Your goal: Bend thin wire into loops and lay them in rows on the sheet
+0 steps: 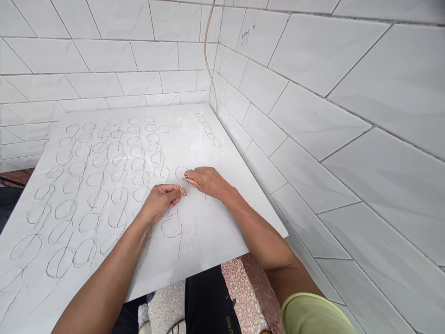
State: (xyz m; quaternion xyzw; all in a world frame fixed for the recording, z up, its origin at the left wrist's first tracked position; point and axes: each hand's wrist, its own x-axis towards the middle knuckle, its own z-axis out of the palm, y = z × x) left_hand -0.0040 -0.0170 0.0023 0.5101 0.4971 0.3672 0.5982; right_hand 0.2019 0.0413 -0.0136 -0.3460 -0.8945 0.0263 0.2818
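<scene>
My right hand (205, 180) is closed in a pinch on a thin wire ring (178, 168) that lies just beyond its fingertips. Close in front of it, my left hand (167, 197) pinches a thin strand of wire between thumb and fingers. From the left hand the wire runs down to another ring (171, 228) and ends in a loose tail on the white board (222, 227). To the left, several long rows of linked wire rings (119, 175) lie flat. My left forearm hides part of the nearest rows.
A short chain of small wire loops (208, 130) lies at the board's far right. White tiled walls (278, 102) border the board behind and on the right. A pale cable (206, 51) hangs in the corner. My legs in black cloth (205, 301) are below the front edge.
</scene>
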